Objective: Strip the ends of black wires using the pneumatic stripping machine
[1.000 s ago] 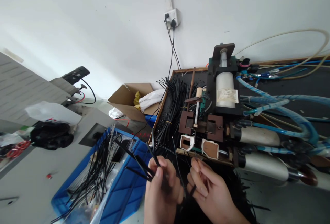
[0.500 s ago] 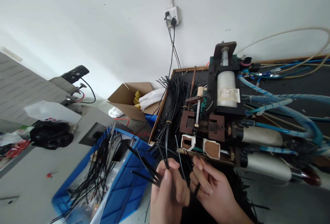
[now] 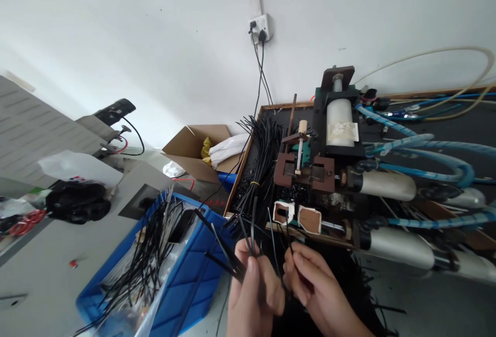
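My left hand [image 3: 256, 285] is closed around several black cables [image 3: 225, 254], whose ends fan out to the upper left. Beside it, my right hand [image 3: 310, 280] pinches a single thin black cable [image 3: 289, 236] between thumb and fingers. That cable points up toward the two pale-edged brown clamp pads [image 3: 309, 220] at the front of the pneumatic machine [image 3: 341, 125]. Whether its tip touches the left pad [image 3: 282, 213] I cannot tell. Above the pads sit two brown jaw blocks [image 3: 323, 174] with a gap between them.
A banded bundle of black cables [image 3: 265, 146] lies in the wood-edged tray left of the machine. A blue crate [image 3: 186, 280] with more cables stands at lower left, an open cardboard box [image 3: 189, 164] behind it. Blue-wrapped air hoses [image 3: 426, 158] run along the right.
The machine's jaw and pad parts have shifted, and the two pads now sit closer together. My right hand's cable has swung more upright near the left pad. My left hand keeps its cables.
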Tool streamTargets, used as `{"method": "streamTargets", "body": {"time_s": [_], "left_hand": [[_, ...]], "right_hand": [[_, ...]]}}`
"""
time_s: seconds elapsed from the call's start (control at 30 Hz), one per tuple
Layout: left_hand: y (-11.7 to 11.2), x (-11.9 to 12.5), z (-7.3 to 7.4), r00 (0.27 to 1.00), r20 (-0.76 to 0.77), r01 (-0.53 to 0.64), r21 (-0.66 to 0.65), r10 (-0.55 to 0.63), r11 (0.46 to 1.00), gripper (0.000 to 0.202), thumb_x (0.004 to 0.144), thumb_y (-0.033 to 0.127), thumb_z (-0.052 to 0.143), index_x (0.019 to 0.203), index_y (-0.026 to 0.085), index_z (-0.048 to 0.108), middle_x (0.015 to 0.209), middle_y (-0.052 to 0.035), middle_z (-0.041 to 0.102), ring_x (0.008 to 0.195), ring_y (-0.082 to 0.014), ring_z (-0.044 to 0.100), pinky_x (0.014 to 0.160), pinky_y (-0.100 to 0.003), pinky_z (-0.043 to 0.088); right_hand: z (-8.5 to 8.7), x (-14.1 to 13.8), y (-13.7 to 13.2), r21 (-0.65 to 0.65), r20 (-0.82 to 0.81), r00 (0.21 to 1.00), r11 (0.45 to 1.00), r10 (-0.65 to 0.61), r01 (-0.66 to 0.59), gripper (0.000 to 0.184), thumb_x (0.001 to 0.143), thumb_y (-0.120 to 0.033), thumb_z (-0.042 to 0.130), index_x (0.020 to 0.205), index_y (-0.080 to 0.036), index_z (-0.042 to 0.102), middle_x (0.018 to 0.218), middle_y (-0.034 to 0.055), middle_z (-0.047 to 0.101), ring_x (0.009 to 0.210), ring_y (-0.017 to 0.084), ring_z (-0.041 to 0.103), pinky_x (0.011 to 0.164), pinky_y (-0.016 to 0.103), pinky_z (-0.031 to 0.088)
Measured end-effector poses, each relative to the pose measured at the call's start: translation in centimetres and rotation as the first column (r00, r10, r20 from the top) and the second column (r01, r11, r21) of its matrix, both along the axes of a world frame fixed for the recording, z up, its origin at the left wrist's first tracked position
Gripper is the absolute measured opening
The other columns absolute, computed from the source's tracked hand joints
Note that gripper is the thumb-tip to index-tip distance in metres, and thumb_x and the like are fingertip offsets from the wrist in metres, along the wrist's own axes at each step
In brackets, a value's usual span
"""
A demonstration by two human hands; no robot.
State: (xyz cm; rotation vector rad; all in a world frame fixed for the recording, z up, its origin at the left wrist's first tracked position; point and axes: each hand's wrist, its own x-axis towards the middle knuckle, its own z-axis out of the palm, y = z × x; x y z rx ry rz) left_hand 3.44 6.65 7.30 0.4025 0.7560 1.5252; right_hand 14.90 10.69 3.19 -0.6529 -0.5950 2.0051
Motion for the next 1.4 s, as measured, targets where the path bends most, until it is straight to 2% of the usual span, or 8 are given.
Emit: {"method": "streamTargets", "body": {"time_s": [0.23, 0.4, 0.47, 0.53, 0.83, 1.03, 1.17, 1.4], "left_hand": [[-1.1, -0.3, -0.6, 0.998, 0.067, 0.011, -0.005, -0.011, 1.000, 0.016, 0.106, 0.043, 0.064, 0.107, 0.029, 0.057, 0.062, 0.0102, 0.043, 0.045, -0.0069, 0.010, 0.046, -0.019, 0.027], [-1.1, -0.3, -0.6, 0.999, 0.028, 0.047, 0.014, -0.047, 0.999, 0.018, 0.105, 0.044, 0.064, 0.101, 0.029, 0.056, 0.062, 0.0100, 0.038, 0.045, -0.0075, 0.012, 0.047, -0.019, 0.030], [-1.1, -0.2, -0.8, 0.997, 0.012, 0.072, 0.035, -0.073, 0.997, 0.018, 0.105, 0.044, 0.064, 0.102, 0.028, 0.057, 0.062, 0.0102, 0.036, 0.045, -0.0071, 0.012, 0.047, -0.019, 0.030], [-1.1, -0.1, -1.1, 0.995, 0.003, 0.096, 0.053, -0.097, 0.994, 0.017, 0.105, 0.043, 0.065, 0.104, 0.028, 0.057, 0.062, 0.0104, 0.036, 0.045, -0.0064, 0.013, 0.046, -0.018, 0.030], [-1.0, 0.4, -1.4, 0.980, -0.113, 0.163, -0.014, -0.164, 0.987, 0.026, 0.103, 0.041, 0.070, 0.094, 0.025, 0.051, 0.056, 0.0115, 0.038, 0.043, -0.0045, 0.018, 0.045, -0.016, 0.028], [-0.4, 1.2, -1.3, 0.987, -0.135, 0.076, -0.120, -0.092, 0.990, 0.036, 0.100, 0.048, 0.071, 0.088, 0.023, 0.049, 0.055, 0.0096, 0.045, 0.042, -0.0050, 0.025, 0.043, -0.015, 0.027], [0.5, 1.3, -1.4, 0.976, -0.207, -0.103, -0.168, 0.067, 0.980, 0.041, 0.098, 0.053, 0.072, 0.082, 0.018, 0.058, 0.069, -0.0021, 0.067, 0.050, -0.0111, 0.055, 0.048, -0.021, 0.043], [1.3, 0.3, -1.3, 0.931, -0.272, -0.297, -0.167, 0.245, 0.940, 0.039, 0.093, 0.055, 0.078, 0.087, 0.020, 0.061, 0.063, -0.0015, 0.068, 0.063, -0.0202, 0.067, 0.063, -0.030, 0.057]], "right_hand": [[-0.8, 1.0, 0.6, 0.192, 0.364, 0.931, 0.980, -0.022, -0.052, 0.050, 0.097, -0.063, 0.067, 0.086, -0.016, 0.078, 0.054, -0.0035, 0.050, 0.052, 0.013, 0.040, 0.053, 0.027, 0.026], [-1.4, 0.7, 1.7, 0.472, 0.673, 0.728, 0.833, -0.127, -0.290, 0.032, 0.096, -0.039, 0.070, 0.070, -0.021, 0.079, 0.073, 0.0027, 0.062, 0.068, 0.018, 0.056, 0.062, 0.030, 0.040], [-2.1, 0.2, 1.6, 0.515, 0.727, 0.645, 0.810, -0.238, -0.281, 0.011, 0.088, -0.027, 0.074, 0.081, -0.024, 0.083, 0.076, 0.0018, 0.062, 0.067, 0.019, 0.057, 0.062, 0.031, 0.043], [-2.6, -0.2, 1.1, 0.545, 0.719, 0.607, 0.817, -0.339, -0.189, 0.025, 0.085, -0.023, 0.075, 0.108, -0.027, 0.084, 0.075, 0.0000, 0.062, 0.062, 0.018, 0.055, 0.060, 0.031, 0.045], [2.4, 1.4, -0.6, 0.601, 0.363, 0.837, 0.789, -0.410, 0.126, 0.024, 0.107, -0.038, 0.061, 0.099, -0.026, 0.081, 0.087, 0.0057, 0.069, 0.079, 0.021, 0.065, 0.068, 0.030, 0.051], [3.1, 0.4, -0.1, 0.449, 0.305, 0.886, 0.873, -0.348, 0.189, 0.029, 0.099, -0.044, 0.073, 0.081, -0.021, 0.076, 0.082, 0.0037, 0.062, 0.070, 0.016, 0.058, 0.061, 0.027, 0.046], [2.5, -0.6, -0.1, 0.046, 0.087, 0.971, 0.975, -0.222, 0.219, 0.034, 0.093, -0.055, 0.078, 0.092, -0.021, 0.075, 0.076, -0.0005, 0.058, 0.052, 0.008, 0.040, 0.049, 0.022, 0.037], [2.1, -1.3, 0.6, -0.246, -0.045, 0.974, 0.947, -0.222, 0.204, 0.045, 0.081, -0.057, 0.090, 0.101, -0.022, 0.070, 0.068, -0.0034, 0.061, 0.048, 0.005, 0.030, 0.048, 0.018, 0.025]]}}
